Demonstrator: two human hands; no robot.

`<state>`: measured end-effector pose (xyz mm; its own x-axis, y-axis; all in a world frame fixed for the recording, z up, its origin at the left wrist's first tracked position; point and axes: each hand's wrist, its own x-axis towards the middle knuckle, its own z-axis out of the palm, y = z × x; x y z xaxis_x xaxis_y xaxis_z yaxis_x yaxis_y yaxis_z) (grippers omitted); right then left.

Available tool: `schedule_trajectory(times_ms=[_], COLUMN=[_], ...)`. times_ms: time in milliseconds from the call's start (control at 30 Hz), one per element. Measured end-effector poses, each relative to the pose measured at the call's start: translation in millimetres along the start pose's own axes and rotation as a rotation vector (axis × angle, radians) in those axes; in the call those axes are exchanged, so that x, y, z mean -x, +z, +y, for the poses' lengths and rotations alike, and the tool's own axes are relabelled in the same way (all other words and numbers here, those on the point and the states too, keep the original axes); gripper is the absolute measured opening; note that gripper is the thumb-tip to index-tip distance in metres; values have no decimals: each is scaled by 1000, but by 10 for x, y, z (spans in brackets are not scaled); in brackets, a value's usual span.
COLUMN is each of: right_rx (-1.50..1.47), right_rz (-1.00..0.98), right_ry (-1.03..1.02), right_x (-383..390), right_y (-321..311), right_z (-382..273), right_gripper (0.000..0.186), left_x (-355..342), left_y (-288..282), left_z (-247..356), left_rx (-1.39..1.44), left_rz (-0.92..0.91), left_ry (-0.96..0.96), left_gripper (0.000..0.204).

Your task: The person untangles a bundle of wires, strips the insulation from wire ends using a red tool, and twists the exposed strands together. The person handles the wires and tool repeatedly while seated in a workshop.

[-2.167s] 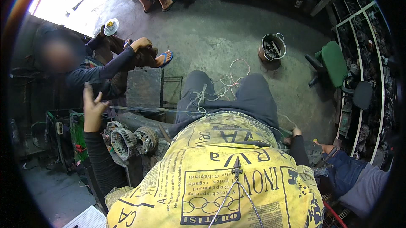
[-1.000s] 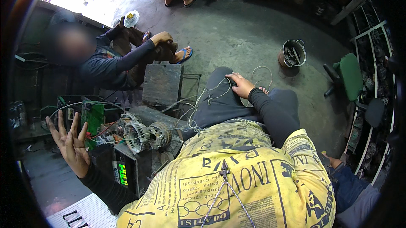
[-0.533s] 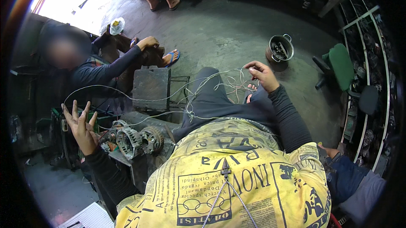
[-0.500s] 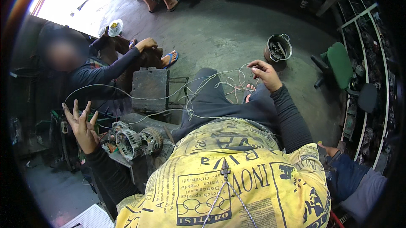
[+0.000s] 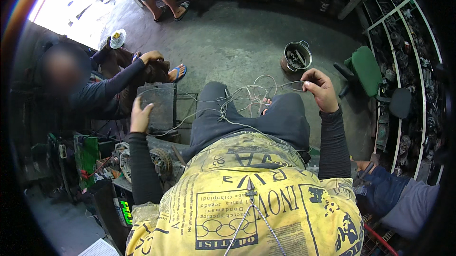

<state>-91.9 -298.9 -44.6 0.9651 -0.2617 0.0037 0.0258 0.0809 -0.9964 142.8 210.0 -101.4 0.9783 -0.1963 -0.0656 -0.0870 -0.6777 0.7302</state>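
Observation:
A thin pale wire spreads in loose, tangled loops over my lap. My right hand is raised above the right knee, thumb and forefinger pinching one stretch of it. Out to the left, beside a dark block, is my left hand. Its thumb stands apart from the upright fingers, and a wire loop runs by the fingertips; whether it hooks round them is hard to see. Where the strands cross above my lap there is a small knot-like bunch.
Metal machine parts lie left of my leg. A seated person is at the left, another stands far off. A metal pot with dark pieces, a green chair and loaded shelves are at the right. Someone's leg is close by.
My left hand has moved right and inward, its spread fingers drawing together. My right hand has shifted slightly right, still pinching the wire. The wide loop at the left has narrowed.

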Motion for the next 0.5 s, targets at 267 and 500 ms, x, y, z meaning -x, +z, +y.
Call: schedule_trajectory(times_ms=[267,500], right_rx=[159,148], right_rz=[-93,-124], right_ry=[95,151], right_x=[176,144], right_y=[566,799], right_z=[-186,-314], right_gripper=[15,14], left_x=[44,-61], left_y=[823,1304], left_z=[-148,1170], left_rx=[-196,158], left_rz=[-288,-334], left_ry=[-60,671], left_gripper=[42,32])
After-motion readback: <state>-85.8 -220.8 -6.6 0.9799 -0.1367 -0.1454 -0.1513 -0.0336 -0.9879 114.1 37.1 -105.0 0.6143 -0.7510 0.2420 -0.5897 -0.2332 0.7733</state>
